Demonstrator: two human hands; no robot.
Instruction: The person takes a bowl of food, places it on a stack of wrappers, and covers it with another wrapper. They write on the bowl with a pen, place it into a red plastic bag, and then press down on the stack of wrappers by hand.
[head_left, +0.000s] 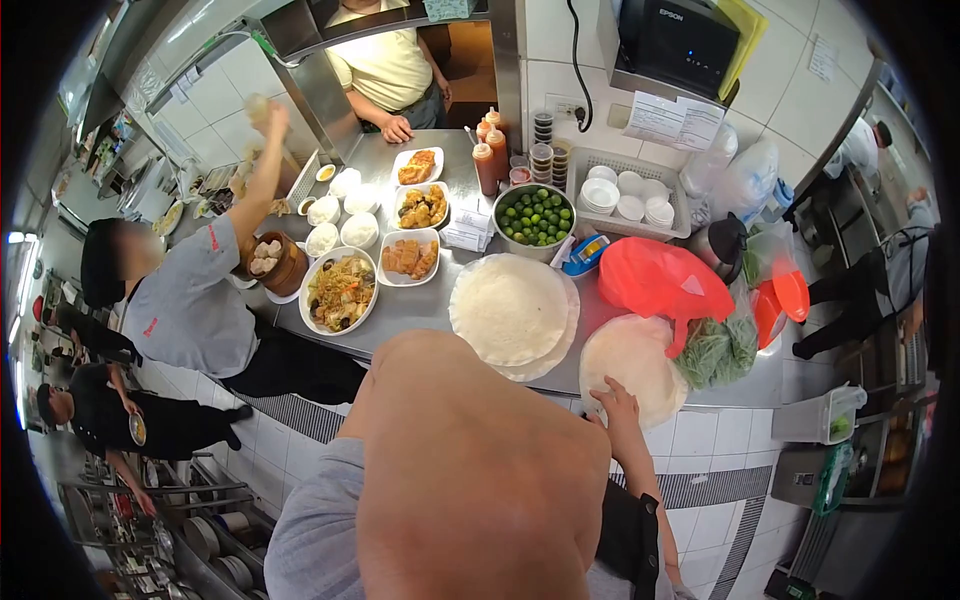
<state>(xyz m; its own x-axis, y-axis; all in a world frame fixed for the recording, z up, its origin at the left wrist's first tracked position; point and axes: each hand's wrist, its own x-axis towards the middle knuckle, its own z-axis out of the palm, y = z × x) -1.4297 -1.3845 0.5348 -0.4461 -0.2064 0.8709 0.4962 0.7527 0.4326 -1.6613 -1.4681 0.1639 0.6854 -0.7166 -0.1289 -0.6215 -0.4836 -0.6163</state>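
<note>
A large bare, bent shape very close to the lens, apparently my left hand and arm [480, 460], fills the lower middle; its fingers cannot be made out. My right hand [616, 405] touches the lower left part of a pale round sheet [632, 365] at the counter's front edge, its fingers apart. Left of that sheet, more thin round sheets [508, 305] lie stacked. A red plastic bag [662, 282] sits behind the right sheet, with a bag of green leaves [715, 352] at its right. Beyond the stack stands a metal bowl of small green fruit [535, 217].
Plates of food [343, 292], white bowls [359, 230], a steamer basket [278, 262] and sauce bottles [486, 165] stand on the metal counter [400, 326]. One co-worker [195, 300] reaches across at left; another person [390, 75] stands beyond the hatch. A kettle [720, 240] is at right.
</note>
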